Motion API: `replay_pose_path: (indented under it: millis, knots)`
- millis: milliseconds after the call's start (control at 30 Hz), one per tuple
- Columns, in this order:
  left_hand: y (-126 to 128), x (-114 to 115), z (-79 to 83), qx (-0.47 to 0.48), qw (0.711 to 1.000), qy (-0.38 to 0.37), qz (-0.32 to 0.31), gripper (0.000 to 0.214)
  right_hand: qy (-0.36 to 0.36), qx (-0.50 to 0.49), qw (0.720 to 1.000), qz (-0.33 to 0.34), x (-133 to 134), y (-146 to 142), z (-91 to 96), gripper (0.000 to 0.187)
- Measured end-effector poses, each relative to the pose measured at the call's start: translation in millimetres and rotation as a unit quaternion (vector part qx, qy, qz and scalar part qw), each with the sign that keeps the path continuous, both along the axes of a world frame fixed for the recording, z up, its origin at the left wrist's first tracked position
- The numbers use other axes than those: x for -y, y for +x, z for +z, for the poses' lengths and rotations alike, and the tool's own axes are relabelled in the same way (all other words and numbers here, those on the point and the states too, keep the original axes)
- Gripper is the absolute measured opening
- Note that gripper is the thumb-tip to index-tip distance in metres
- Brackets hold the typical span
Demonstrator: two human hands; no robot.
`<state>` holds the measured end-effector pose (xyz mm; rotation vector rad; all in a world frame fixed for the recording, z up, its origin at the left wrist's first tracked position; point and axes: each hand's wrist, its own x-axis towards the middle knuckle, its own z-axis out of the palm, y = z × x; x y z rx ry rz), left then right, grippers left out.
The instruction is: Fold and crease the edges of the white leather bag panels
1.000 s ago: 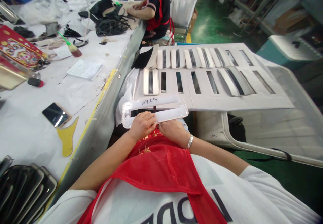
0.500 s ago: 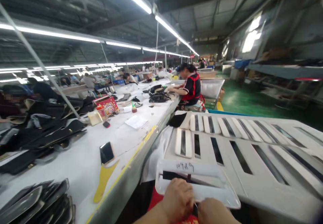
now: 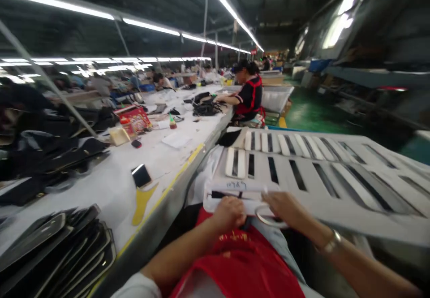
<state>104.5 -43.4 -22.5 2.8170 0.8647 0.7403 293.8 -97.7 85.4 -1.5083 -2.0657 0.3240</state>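
Observation:
A shallow white tray (image 3: 208, 203) with handwritten digits on its far rim lies in front of me, dark narrow strips inside it. My left hand (image 3: 230, 212) is closed at the tray's near side. Something dark shows just below its fingers, too small to name. Over the tray's right end is my right hand (image 3: 281, 206), blurred, fingers drawn together in a pinch; what they hold, if anything, is hidden. Beneath it curves a pale loop (image 3: 268, 221); I cannot tell whether it is part of the tray. A red apron (image 3: 238, 262) covers my lap.
On the right, a pale board (image 3: 336, 217) carries several dark strips and white pieces. The long white table (image 3: 171, 159) to my left bears a phone (image 3: 141, 175), a yellow template (image 3: 143, 206) and stacked black panels (image 3: 67, 253). Farther along sits a co-worker (image 3: 250, 92).
My hands were together at the tray's near edge; the right one has moved away to the right and forward. The view has tilted down, showing more of my arms and apron.

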Motion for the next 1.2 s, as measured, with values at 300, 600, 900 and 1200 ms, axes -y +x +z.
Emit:
replay_pose_path:
  millis: [300, 600, 900, 1200]
  knots:
    - [-16.1, 13.1, 59.1, 0.387, 0.810, -0.440, 0.007, 0.049, -0.263, -0.476, 0.838, -0.046, -9.2, -23.8, 16.4, 0.039]
    - [-17.4, 27.6, 94.3, 0.456, 0.727, -0.513, 0.023, 0.052, -0.091, -0.396, 0.909, -0.095, -26.1, -48.0, 5.9, 0.040]
    - [-38.2, 16.8, 93.5, 0.295, 0.886, -0.321, 0.158, 0.071, 0.141, -0.312, 0.939, -0.017, -36.6, -54.1, 1.4, 0.029]
    - [-43.3, 12.7, 98.9, 0.313, 0.898, -0.238, 0.197, 0.060, 0.144, -0.261, 0.954, -0.038, -54.1, -42.5, 3.4, 0.036]
